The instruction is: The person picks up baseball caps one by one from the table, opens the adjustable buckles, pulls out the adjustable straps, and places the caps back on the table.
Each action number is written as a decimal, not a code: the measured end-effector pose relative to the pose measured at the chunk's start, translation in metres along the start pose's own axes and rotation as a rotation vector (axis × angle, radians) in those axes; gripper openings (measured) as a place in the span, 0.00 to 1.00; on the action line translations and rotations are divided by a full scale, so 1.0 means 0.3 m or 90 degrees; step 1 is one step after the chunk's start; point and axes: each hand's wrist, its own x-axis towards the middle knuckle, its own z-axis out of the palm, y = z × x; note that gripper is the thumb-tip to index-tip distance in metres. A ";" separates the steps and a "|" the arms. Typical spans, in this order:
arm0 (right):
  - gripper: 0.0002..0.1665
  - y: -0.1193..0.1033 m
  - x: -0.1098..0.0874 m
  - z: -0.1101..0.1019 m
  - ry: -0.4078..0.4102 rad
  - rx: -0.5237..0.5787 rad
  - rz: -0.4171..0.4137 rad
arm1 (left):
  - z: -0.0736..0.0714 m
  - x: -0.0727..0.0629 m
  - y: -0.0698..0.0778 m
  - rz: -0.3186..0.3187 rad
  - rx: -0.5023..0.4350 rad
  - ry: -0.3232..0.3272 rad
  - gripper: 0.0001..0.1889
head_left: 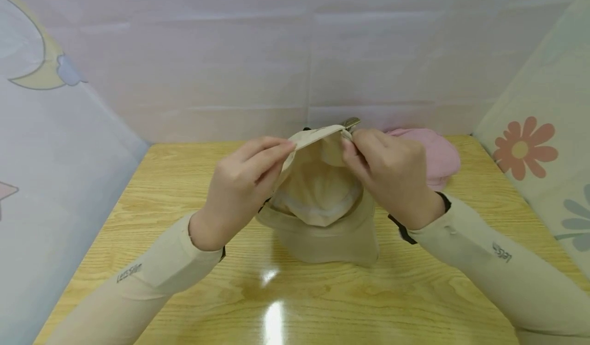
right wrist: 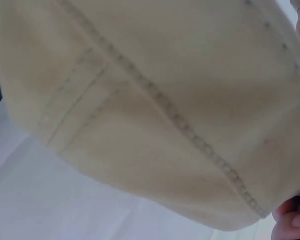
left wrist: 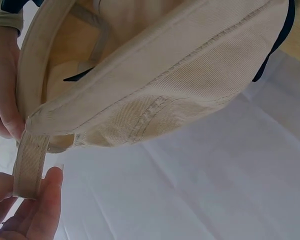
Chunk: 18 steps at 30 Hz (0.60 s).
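A beige cap [head_left: 318, 196] is held up over the table in the head view, its hollow inside facing me and its brim [head_left: 329, 245] pointing toward me. My left hand [head_left: 244, 176] pinches the cap's back strap [head_left: 318, 135] at its left part. Thumb and fingers of my right hand [head_left: 392, 166] pinch the strap's right part, next to a brass-coloured metal buckle [head_left: 352, 123]. In the left wrist view, the strap's loose end [left wrist: 30, 172] lies between fingertips. Stitched beige fabric [right wrist: 155, 135] fills most of the right wrist view; the right fingertips are mostly hidden there.
Behind my right hand lies a pink cap [head_left: 438, 155] on the wooden table [head_left: 193, 288]. A pale cloth backdrop [head_left: 221, 63] rises along the table's far edge, and printed side panels [head_left: 544, 201] stand left and right.
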 end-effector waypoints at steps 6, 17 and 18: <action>0.22 0.000 0.001 0.000 -0.010 -0.001 0.001 | -0.001 -0.002 0.000 -0.004 -0.004 -0.001 0.09; 0.23 -0.003 0.004 -0.002 -0.010 -0.004 -0.004 | -0.004 -0.003 0.000 -0.003 0.001 0.012 0.08; 0.23 -0.001 0.003 -0.002 -0.008 -0.004 -0.002 | -0.006 -0.004 0.000 -0.005 0.005 0.013 0.08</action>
